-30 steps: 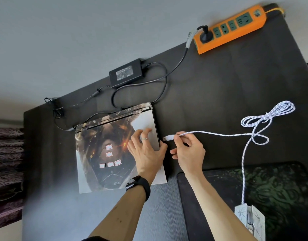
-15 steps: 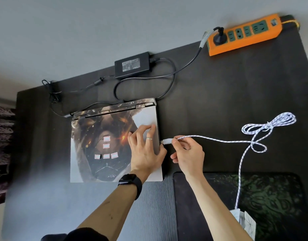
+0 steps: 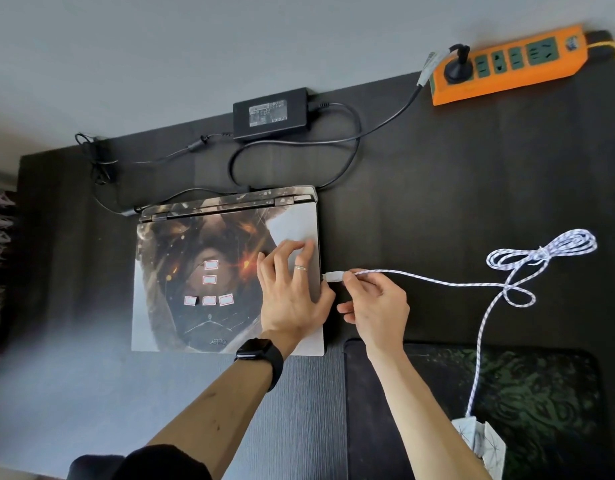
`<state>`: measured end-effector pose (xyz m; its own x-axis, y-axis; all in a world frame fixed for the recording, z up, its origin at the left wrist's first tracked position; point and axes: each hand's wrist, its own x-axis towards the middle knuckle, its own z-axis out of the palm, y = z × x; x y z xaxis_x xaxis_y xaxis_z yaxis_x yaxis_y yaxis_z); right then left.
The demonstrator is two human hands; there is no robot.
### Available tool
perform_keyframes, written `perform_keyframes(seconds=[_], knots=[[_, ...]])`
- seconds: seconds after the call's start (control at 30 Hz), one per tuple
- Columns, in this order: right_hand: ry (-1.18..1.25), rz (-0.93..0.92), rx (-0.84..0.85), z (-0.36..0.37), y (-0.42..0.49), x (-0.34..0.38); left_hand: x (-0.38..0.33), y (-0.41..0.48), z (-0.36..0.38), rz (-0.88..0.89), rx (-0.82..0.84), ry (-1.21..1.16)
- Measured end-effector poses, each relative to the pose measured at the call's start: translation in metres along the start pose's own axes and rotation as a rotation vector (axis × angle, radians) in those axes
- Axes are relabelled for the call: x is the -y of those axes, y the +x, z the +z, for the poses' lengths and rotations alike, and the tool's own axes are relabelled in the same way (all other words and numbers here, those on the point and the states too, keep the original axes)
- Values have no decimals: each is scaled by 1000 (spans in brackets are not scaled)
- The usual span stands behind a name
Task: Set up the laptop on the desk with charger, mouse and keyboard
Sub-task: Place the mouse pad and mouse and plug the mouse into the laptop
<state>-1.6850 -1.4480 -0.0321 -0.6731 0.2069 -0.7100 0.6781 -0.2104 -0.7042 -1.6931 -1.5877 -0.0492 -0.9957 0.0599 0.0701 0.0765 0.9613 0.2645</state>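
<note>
Closed art-skinned laptop [image 3: 195, 271] under spread left hand [image 3: 292, 303]; right hand [image 3: 375, 306] pinching white braided cable plug [image 3: 334, 277] at 3 o'clock edge.

closed laptop [image 3: 202, 271] sits on the dark tabletop [image 3: 437, 202], left hand [image 3: 292, 299] spread flat on the lid, right hand [image 3: 379, 306] pinching the USB plug [image 3: 334, 276] of a white braided cable [image 3: 437, 280] right at the laptop's right edge, charger brick [image 3: 269, 114] behind, wired to the orange power strip [image 3: 507, 72]
</note>
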Motion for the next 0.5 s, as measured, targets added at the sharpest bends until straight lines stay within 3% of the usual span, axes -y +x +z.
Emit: perform_keyframes(seconds=[0.3, 0.5], knots=[[2, 74, -13, 2, 8, 8, -3, 0, -1, 10, -2, 16], [-83, -11, -27, 4, 0, -6, -3, -1, 0, -13, 23, 22]])
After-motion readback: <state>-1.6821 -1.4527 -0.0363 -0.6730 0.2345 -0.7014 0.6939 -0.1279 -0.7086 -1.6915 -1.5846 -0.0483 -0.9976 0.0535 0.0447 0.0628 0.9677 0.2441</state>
